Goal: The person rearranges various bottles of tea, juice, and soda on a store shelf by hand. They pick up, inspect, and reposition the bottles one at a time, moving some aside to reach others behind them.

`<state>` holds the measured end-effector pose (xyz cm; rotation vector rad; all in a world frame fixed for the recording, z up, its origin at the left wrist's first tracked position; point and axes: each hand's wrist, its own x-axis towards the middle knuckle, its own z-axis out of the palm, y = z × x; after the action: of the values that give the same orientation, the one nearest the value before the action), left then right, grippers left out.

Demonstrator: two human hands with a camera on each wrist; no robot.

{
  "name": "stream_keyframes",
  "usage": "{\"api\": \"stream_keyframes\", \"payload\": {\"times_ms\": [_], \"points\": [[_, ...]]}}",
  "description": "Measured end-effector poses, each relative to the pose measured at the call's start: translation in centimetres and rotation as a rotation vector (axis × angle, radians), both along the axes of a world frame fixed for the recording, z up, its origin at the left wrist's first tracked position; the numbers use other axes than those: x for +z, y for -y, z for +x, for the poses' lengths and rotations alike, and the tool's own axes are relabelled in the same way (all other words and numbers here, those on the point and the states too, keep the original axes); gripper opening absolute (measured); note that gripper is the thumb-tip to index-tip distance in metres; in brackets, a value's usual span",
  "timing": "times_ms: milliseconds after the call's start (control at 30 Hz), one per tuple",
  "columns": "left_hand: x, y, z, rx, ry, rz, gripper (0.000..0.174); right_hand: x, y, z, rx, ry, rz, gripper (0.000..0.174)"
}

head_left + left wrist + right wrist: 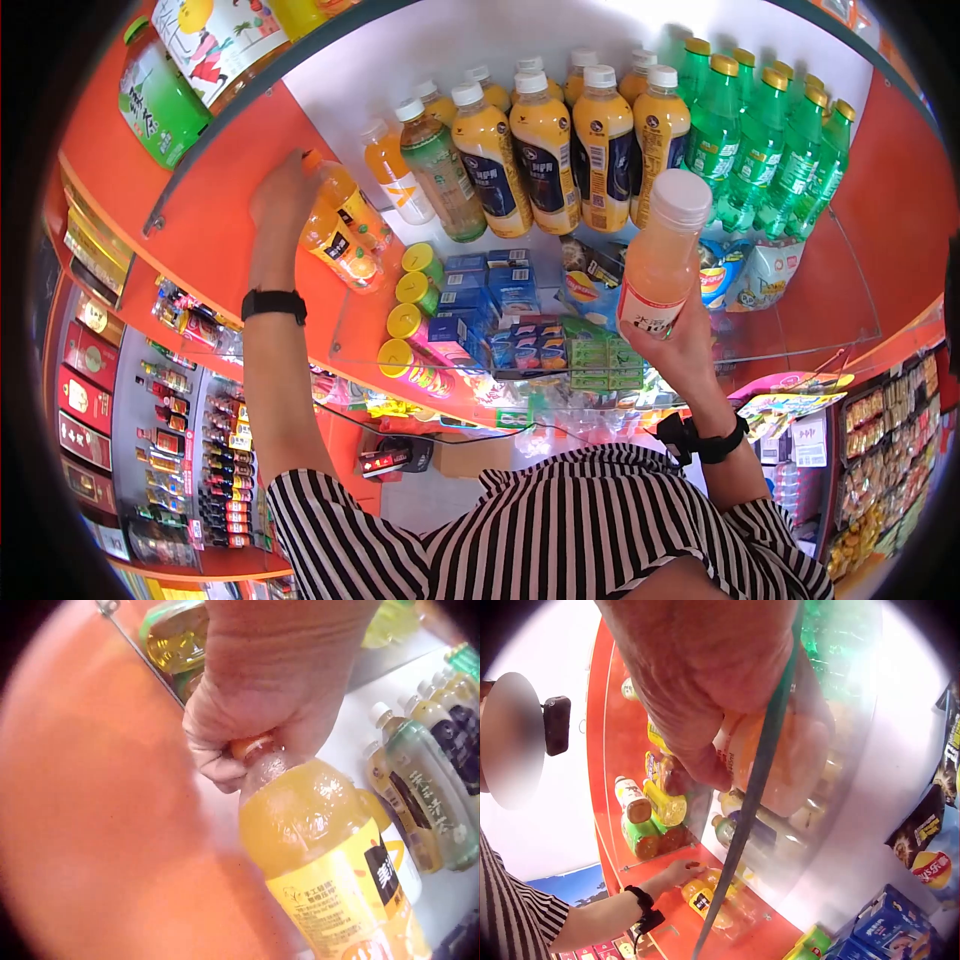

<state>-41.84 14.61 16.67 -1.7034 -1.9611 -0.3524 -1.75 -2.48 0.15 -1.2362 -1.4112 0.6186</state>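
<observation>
At the left end of the shelf, my left hand (284, 200) grips an orange juice bottle by its orange cap and neck. In the left wrist view the orange juice bottle (300, 817) leans below the curled fingers, its yellow label showing. A second orange juice bottle (355, 207) stands close beside it. My right hand (682, 350) holds a pinkish drink bottle (668, 235) with a white cap, fingers around its lower label, in front of the back row. Up close in the right wrist view, that hand (712, 667) covers part of the bottle.
Yellow-labelled bottles (545, 160) and green soda bottles (765, 145) line the back. Blue boxes (480, 290), yellow-lidded tubs (405, 322) and snack bags (765, 275) sit in front. A glass shelf edge (240, 130) with large bottles hangs above; another glass edge (600, 365) runs in front.
</observation>
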Motion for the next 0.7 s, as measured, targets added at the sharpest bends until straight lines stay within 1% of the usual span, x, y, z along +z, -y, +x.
{"api": "stream_keyframes", "payload": {"times_ms": [67,133,233,300,400,533,700], "points": [[-0.2,-0.2,-0.6,-0.016,0.002,0.021,0.050,0.0,0.0,-0.1,-0.001,0.012,-0.009,0.078],[-0.3,-0.2,-1.0,-0.028,0.009,0.042,0.051,0.2,0.0,-0.2,0.017,-0.022,0.022,0.075],[-0.4,-0.3,-1.6,-0.066,0.070,0.030,0.050,0.0,-0.1,-0.2,0.012,-0.029,0.038,0.075],[-0.8,-0.7,-2.7,-0.118,0.017,0.103,0.049,0.2,-0.1,-0.3,0.007,-0.030,0.034,0.075],[-1.0,-0.8,-3.1,-0.126,-0.030,0.103,0.047,0.1,0.0,-0.3,0.009,-0.034,0.036,0.075],[-0.9,-0.5,-3.0,-0.112,-0.089,0.097,0.046,0.1,-0.1,-0.2,0.025,-0.036,0.022,0.075],[-0.7,-0.3,-1.9,-0.039,0.001,0.117,0.045,0.2,-0.1,-0.2,0.012,-0.011,0.039,0.074]]}}
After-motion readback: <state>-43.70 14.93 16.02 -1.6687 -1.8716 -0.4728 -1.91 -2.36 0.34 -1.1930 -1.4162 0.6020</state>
